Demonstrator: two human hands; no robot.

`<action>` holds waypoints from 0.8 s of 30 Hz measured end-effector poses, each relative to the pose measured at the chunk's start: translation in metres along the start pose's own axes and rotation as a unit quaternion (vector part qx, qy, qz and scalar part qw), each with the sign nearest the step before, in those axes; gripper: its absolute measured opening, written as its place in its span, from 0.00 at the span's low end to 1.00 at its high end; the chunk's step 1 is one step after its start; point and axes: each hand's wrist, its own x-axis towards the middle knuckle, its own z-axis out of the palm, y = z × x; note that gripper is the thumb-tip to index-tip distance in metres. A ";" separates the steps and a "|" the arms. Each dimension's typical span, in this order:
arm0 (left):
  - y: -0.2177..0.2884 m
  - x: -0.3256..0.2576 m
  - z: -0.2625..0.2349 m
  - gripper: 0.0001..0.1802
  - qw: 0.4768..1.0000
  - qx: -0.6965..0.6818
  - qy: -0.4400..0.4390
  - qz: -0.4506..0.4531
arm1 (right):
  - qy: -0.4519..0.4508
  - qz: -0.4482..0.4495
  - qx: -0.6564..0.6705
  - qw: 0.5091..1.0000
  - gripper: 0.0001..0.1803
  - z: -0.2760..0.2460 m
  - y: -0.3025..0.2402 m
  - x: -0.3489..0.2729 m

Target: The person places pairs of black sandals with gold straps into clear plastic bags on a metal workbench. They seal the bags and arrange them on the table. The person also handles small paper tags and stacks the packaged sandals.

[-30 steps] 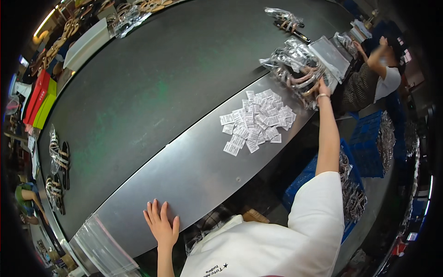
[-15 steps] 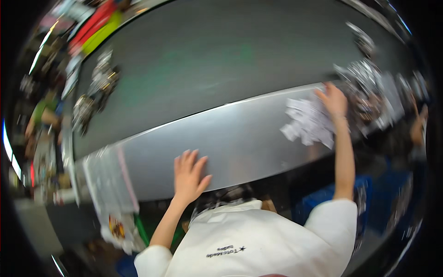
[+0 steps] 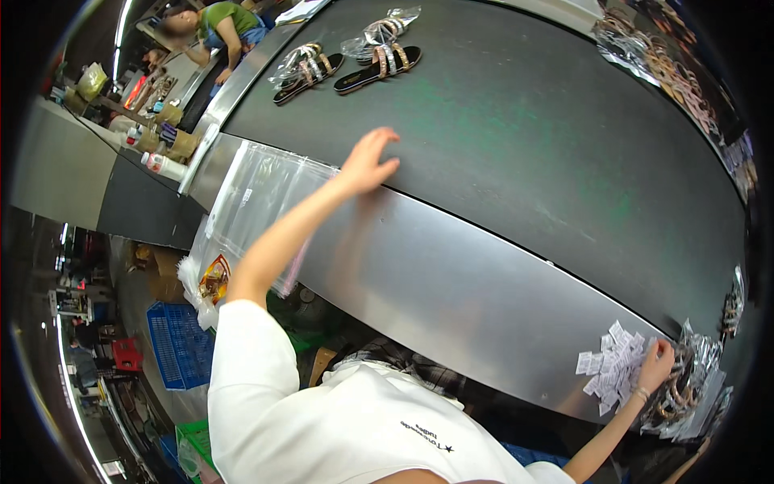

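Small white paper tags (image 3: 614,365) lie in a loose overlapping heap on the brushed steel ledge (image 3: 451,282), a smooth grey band that curves along the near edge of the wide dark conveyor belt (image 3: 548,121). The right hand (image 3: 657,363) rests on the far side of that heap, fingers spread flat and clamped on nothing, touching the tags and a crinkled pile of clear plastic bags holding strappy sandals (image 3: 685,395) just beyond them. Well along the ledge from the tags, the left hand (image 3: 369,161) stretches out with fingers apart and empty, its palm over the seam where steel meets the matte belt. Beside that hand a stack of flat clear plastic sleeves (image 3: 258,202) drapes over the ledge's end. Across the belt from the ledge lie two pairs of black strappy sandals in glossy wrappers (image 3: 347,58). Below the ledge's end sits a blue ribbed plastic crate (image 3: 179,343), and past the belt's far corner another person in a green top (image 3: 226,20) bends at a cluttered bench.
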 end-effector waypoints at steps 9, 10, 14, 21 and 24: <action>-0.178 0.128 -0.021 0.45 0.938 0.184 -0.034 -0.290 | 0.062 0.051 0.462 0.883 0.13 -0.012 -0.082 -0.060; -0.194 0.139 -0.013 0.45 0.939 0.189 -0.031 -0.285 | -0.006 0.109 0.553 0.826 0.13 -0.017 -0.102 -0.077; -0.228 0.145 0.006 0.46 0.925 0.210 -0.023 -0.316 | -0.057 0.187 0.584 0.788 0.11 -0.002 -0.189 -0.111; -0.108 0.126 -0.014 0.38 0.960 0.169 -0.053 -0.219 | -0.247 0.119 0.707 0.652 0.09 0.039 -0.263 -0.126; 0.026 0.098 -0.045 0.37 0.945 0.018 -0.239 -0.224 | -0.309 0.122 0.755 0.565 0.08 0.048 -0.310 -0.127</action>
